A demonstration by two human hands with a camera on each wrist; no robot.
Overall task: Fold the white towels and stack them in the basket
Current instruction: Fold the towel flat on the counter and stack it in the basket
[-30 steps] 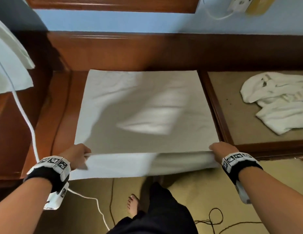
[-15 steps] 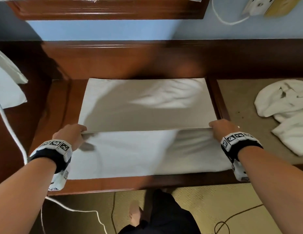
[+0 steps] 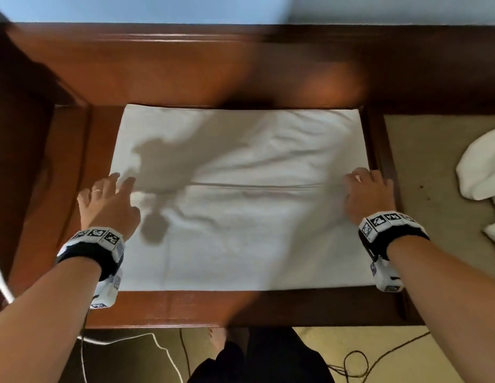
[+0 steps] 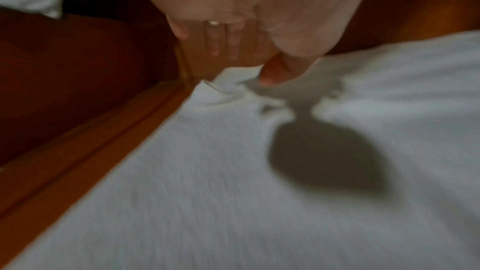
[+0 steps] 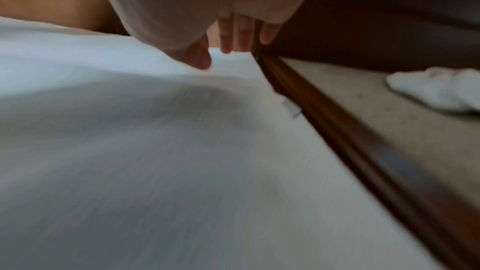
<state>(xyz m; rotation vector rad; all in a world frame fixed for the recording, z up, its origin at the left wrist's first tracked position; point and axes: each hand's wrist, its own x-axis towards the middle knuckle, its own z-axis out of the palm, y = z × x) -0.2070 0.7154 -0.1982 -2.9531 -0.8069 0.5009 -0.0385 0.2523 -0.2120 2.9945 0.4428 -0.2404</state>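
Two hands [image 3: 108, 205] [image 3: 368, 193], folded white towel [image 3: 241, 217]

A glossy reddish-brown wooden bench [image 3: 241, 308] stands against a pale blue wall [image 3: 147, 8], over tan carpet [image 3: 337, 344].

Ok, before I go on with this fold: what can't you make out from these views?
- Basket: in no view.
- Towel pile: cut off by the head view's right edge, so no count.
- Right hand: in the head view its back hides the fingertips; right wrist view is motion-blurred, so grip on the towel is unclear.
- Left hand: left wrist view is blurred; only the thumb plainly touches the towel.
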